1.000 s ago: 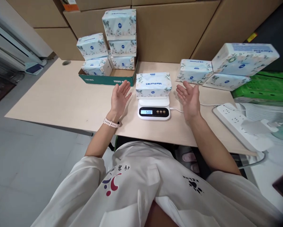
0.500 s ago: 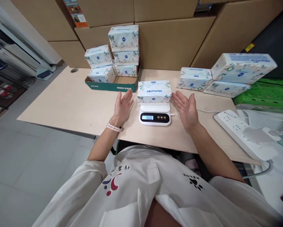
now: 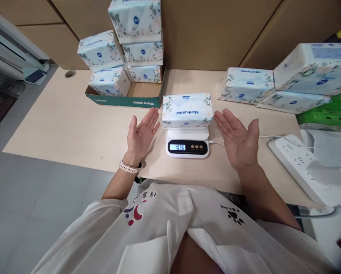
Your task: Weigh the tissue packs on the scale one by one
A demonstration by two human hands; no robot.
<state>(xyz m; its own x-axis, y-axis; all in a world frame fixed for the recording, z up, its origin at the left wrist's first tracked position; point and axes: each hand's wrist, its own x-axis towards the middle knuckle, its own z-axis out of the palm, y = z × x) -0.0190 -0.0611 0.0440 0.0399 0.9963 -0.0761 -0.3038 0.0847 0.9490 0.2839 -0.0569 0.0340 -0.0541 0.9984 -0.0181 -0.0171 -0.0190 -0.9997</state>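
Note:
A tissue pack (image 3: 186,110) with a floral print lies on a small white scale (image 3: 187,143) whose lit display reads 1036. My left hand (image 3: 141,133) is open, palm turned inward, just left of the pack without touching it. My right hand (image 3: 238,137) is open on the other side, palm inward, a little apart from the pack. Neither hand holds anything. A light band sits on my left wrist.
A green cardboard tray (image 3: 124,99) at the back left holds several stacked tissue packs (image 3: 136,42). More packs (image 3: 275,83) lie at the back right. A white power strip (image 3: 301,167) sits at the right edge. Brown cartons (image 3: 210,30) stand behind the table (image 3: 67,125).
Both hands stayed open beside the pack and drew slightly nearer it. The scale reading rose from 532 to 1000 to 1036. The camera moved closer and lower.

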